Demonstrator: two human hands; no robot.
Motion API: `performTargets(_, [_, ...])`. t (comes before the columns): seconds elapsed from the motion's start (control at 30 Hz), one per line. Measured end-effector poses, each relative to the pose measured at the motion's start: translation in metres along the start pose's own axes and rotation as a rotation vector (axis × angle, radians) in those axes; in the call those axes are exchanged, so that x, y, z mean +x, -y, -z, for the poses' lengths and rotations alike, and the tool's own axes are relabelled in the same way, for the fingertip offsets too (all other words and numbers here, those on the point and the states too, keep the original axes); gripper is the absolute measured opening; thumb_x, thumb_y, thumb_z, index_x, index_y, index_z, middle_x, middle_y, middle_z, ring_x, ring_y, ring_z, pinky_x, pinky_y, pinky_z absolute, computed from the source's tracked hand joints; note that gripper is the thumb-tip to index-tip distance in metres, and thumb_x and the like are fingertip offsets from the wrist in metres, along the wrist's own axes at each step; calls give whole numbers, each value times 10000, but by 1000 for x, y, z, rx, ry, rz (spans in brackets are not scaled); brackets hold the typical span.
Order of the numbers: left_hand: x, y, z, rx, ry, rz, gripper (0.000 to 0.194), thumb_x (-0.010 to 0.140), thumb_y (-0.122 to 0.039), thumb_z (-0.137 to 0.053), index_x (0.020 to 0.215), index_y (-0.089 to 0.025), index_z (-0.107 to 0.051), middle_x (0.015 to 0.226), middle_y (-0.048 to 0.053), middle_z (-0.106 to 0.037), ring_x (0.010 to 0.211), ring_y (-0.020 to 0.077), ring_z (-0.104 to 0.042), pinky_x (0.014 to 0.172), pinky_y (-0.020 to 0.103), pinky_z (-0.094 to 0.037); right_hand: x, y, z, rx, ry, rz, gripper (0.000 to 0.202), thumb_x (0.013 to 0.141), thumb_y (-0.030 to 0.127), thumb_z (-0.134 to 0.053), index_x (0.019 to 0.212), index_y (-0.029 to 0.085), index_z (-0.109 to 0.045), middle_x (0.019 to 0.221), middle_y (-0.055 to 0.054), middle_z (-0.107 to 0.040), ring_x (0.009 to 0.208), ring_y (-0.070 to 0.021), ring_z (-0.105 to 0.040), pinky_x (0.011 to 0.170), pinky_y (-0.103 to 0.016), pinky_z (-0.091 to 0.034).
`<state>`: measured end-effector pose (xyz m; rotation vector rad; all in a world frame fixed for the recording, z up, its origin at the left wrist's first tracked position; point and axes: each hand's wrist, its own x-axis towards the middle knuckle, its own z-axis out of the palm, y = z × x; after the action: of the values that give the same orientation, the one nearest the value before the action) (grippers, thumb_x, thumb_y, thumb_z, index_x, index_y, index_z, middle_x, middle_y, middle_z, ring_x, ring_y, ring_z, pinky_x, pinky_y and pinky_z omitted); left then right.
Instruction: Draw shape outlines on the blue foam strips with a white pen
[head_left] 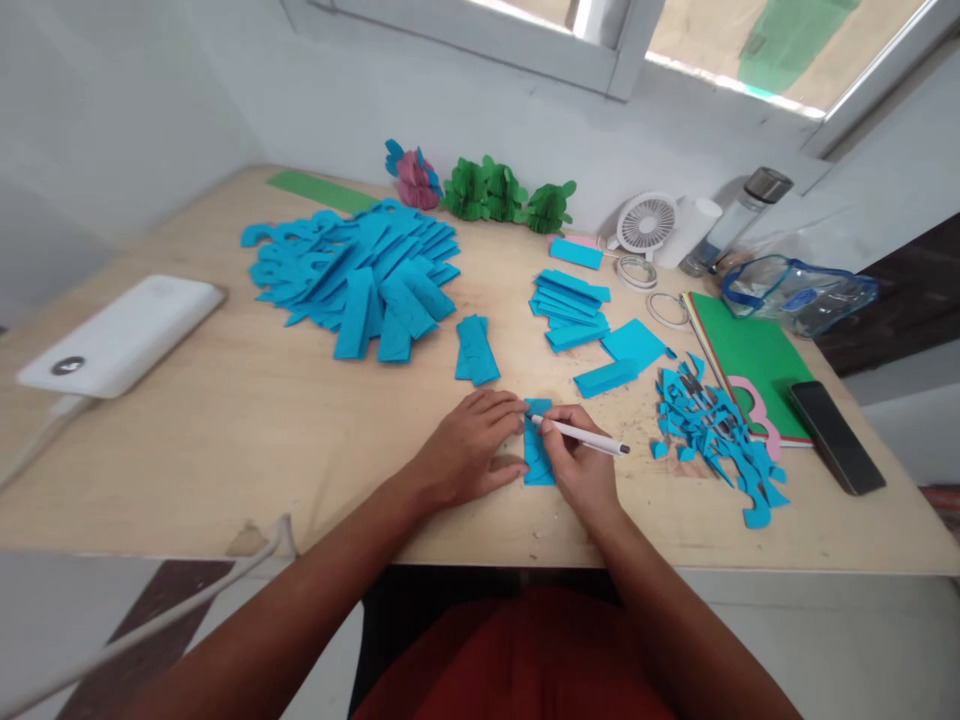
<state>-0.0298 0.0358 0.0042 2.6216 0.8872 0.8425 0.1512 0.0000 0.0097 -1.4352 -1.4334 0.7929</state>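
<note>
I see the folded blue paper piece flat on the table near its front edge. My left hand presses it, fingers spread. My right hand pinches a white pen, tip on the paper. No legible writing.

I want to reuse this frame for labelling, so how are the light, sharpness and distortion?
Head view: soft, even daylight from the window, which is overexposed; only faint shadows under the left hand and right hand; the blue paper strip is sharp; wide-angle lens bends the table edge.
</note>
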Motion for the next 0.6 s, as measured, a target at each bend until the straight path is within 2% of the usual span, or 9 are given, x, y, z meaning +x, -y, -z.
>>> performTargets(0.2, [0,0,0,13,-8,-13,370,764,-294,-718,1077,-139,-597,1235,160,-655,1201,323,-568,1045,515,-450,0,3,1,-102,12,54,130,888,310,-561,866,207,-638,725,4,-656,590,-124,-545,544,-236,-417])
performTargets(0.47, [0,-2,2,-9,15,22,362,782,-307,-696,1102,-169,-597,1261,141,-646,1235,307,-550,1071,512,-427,-1,3,1,-139,-6,66,117,883,294,-555,866,213,-639,744,-2,-679,631,-139,-587,581,-248,-444])
performTargets(0.6, [0,-1,1,-22,13,20,357,773,-301,-702,1090,-171,-600,1261,142,-644,1232,311,-549,1069,519,-427,-2,2,1,-138,-18,56,107,877,290,-561,865,216,-637,717,6,-659,585,-130,-559,559,-248,-437])
